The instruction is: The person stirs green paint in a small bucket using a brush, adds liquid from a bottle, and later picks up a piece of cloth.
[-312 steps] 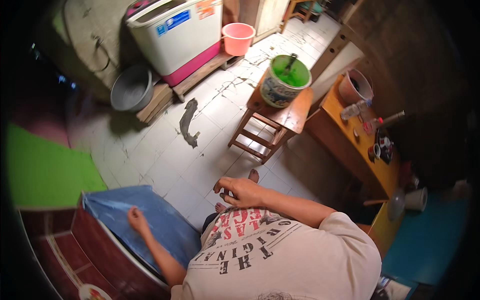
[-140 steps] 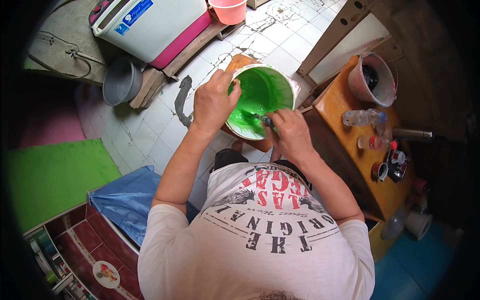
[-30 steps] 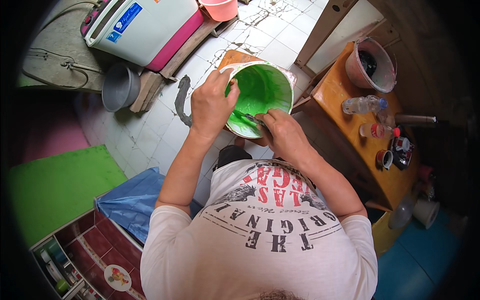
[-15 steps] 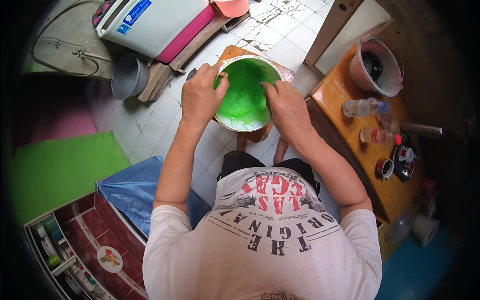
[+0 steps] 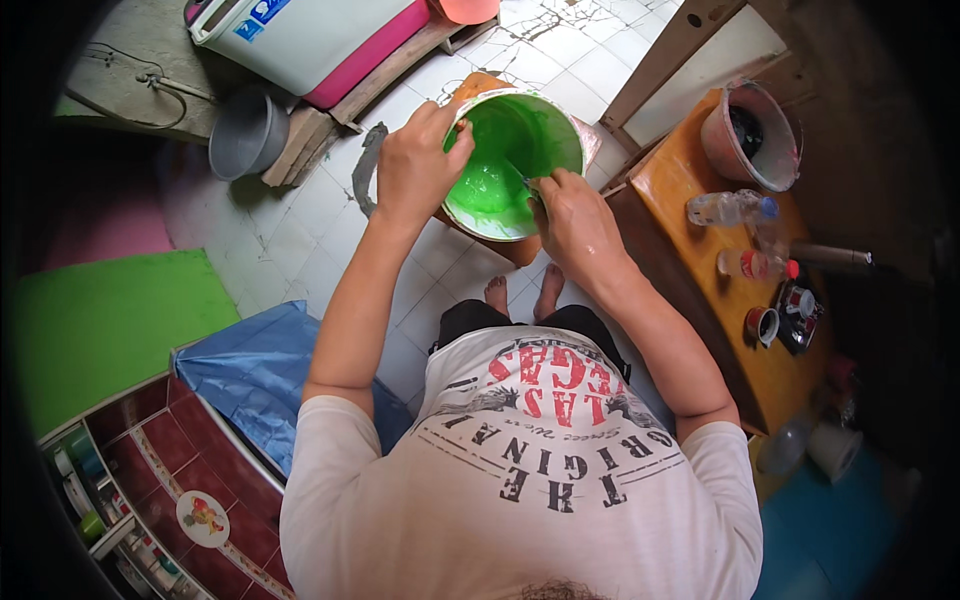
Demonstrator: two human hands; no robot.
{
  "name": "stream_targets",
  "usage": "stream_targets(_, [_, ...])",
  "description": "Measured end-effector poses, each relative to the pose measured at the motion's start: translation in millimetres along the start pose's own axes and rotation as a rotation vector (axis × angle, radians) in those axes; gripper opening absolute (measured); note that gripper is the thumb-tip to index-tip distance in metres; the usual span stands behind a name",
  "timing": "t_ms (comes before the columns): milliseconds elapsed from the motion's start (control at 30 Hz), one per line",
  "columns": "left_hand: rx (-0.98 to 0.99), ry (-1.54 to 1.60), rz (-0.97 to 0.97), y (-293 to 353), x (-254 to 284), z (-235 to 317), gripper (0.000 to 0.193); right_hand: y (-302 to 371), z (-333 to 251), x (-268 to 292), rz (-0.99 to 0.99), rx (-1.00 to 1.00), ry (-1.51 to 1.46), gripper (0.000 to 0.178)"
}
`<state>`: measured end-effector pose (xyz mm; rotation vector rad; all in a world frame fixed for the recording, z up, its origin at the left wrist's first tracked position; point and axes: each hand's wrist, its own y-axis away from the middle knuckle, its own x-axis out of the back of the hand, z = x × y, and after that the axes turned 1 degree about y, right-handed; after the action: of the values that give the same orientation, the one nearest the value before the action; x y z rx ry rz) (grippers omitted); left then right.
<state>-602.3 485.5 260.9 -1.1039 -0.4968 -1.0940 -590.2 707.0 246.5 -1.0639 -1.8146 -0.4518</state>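
A white bucket holds bright green paint, which also coats its inner wall. It rests on an orange-brown wooden stool. My left hand is closed over the bucket's left rim, thumb to the inside. At the right rim, my right hand is closed around a thin stirring tool that slants into the bucket. Only a short part of the tool shows, so its kind is unclear. A grey, curved strip hangs beside my left hand.
On my right, a wooden table bears a pinkish pail, plastic bottles and a small cup. A white and pink washing machine and a grey basin stand far left. Blue sheeting covers something near left.
The bucket and both hands sit slightly farther right and up in view, and the bucket looks more tilted. More of the grey strip and of my feet shows. Both grips stay the same.
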Motion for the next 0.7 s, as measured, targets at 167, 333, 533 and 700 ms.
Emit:
stream_targets(167, [-0.025, 0.05, -0.005, 4, 0, -14, 0.022, 4, -21, -5, -0.064, 0.01, -0.015, 0.026])
stream_targets(333, [-0.097, 0.08, 0.044, 4, -1, -20, 0.023, -1, -33, -2, -0.078, 0.068, -0.042, 0.025])
stream_targets(533, [-0.072, 0.074, 0.051, -1, -2, -22, 0.023, -6, -29, 4, -0.126, 0.124, -0.107, 0.023])
stream_targets(700, [-0.062, 0.067, 0.056, -4, -3, -22, 0.023, -14, -15, 5, -0.23, 0.213, 0.168, 0.017])
